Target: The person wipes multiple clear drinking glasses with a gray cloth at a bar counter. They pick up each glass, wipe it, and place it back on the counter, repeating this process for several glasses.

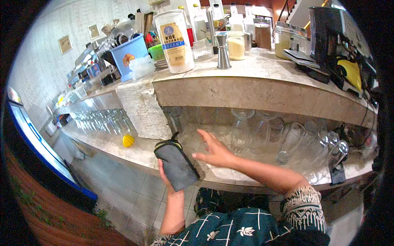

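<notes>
A dark grey zippered pouch [178, 167] rests in my left hand [166, 175], tilted, its zipper end towards the counter. The zip along the top edge shows a strip of yellowish lining, and a black pull loop sticks up from it. Most of my left palm is hidden behind the pouch. To its right my right hand [214, 150] hovers with thumb and fingers spread, holding nothing. It is close to the pouch, in front of the lower shelf [215, 175] of the stone-topped counter.
Glasses [291, 143] stand along the lower shelf, with stemware [101, 121] at left. A yellow fluted object [128, 140] lies near a hanging cloth [144, 110]. Above are a labelled plastic container [175, 43], a metal jigger [223, 53], a jar [236, 46] and a blue bin [129, 55].
</notes>
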{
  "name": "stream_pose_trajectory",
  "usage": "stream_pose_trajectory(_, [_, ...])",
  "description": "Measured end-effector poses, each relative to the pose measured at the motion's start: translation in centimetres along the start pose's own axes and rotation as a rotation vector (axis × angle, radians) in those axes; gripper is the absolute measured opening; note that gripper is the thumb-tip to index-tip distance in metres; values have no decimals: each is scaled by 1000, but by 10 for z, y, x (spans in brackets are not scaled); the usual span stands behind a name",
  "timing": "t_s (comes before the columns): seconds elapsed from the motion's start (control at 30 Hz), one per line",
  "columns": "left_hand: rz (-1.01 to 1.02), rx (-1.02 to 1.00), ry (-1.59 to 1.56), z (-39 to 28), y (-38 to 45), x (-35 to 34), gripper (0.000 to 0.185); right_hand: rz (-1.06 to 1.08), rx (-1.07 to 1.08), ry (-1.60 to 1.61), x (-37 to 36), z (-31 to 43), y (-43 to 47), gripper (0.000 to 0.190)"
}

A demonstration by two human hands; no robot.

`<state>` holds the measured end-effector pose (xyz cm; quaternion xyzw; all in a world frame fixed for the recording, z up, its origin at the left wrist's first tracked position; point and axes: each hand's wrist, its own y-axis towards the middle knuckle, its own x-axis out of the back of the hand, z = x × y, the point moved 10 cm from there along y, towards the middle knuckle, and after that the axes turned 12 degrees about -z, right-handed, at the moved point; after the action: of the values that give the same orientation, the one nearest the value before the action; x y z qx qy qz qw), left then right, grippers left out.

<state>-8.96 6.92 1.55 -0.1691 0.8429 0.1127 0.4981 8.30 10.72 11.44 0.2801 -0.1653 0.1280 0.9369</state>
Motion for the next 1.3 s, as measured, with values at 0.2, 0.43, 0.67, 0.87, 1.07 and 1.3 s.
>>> stream_pose_trajectory(0.2, [-35,45,49,4,-1,3,59,-182,-10,-227,-31,-26,100,105])
stream_pose_trajectory(0.43, [-73,57,46,5,-1,11,57,-263,-34,-194,-59,-34,144,90])
stream_pose_trajectory(0.67, [-28,97,-6,7,2,8,57,-217,14,-209,-34,-9,118,80])
stream_pose_trajectory(0.87, [11,78,11,4,-1,-5,58,-33,138,-453,-8,9,43,74])
stream_pose_trajectory(1.07, [-2,181,-42,12,-9,-6,57,86,-75,-342,6,-29,3,73])
stream_pose_trajectory(1.3, [21,251,18,16,-19,-13,58,128,-747,352,9,-78,-54,73])
